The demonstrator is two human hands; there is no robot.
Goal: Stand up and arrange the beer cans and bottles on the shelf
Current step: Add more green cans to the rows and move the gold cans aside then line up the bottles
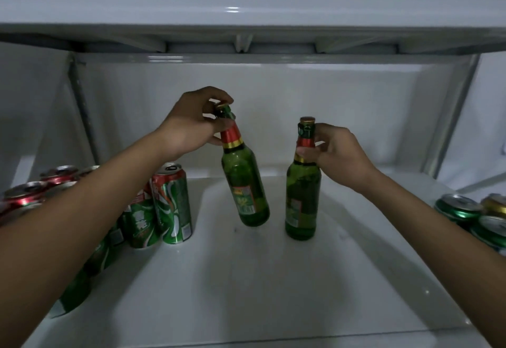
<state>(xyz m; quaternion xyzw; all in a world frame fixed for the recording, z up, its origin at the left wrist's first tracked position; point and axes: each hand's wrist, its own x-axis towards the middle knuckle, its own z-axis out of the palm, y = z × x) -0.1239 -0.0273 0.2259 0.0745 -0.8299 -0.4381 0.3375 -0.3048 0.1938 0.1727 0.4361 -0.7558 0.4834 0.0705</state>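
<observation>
Left green beer bottle (244,183): gripped at the neck and cap by the left hand (191,125), fingers curled over the gold cap, thumb against the red foil collar. Bottle tilted, top leaning toward the left hand, base swung out to the right below the grip; whether the base touches the shelf floor cannot be told.

Right green beer bottle (302,191): pinched at the red-and-gold neck by the right hand (339,153), thumb in front, fingers curled behind. Bottle hangs near upright below the grip, base at or on the white shelf (246,279); contact not clear. The two bottles are apart, side by side at mid-shelf.

Below and left of the left-hand grip: cluster of upright green-and-red beer cans (171,205), partly hidden behind the left forearm; red-topped cans (26,193) further back left. Below and right of the right-hand grip, at the shelf's right edge: green cans lying on their sides (462,206), tops facing the camera.
</observation>
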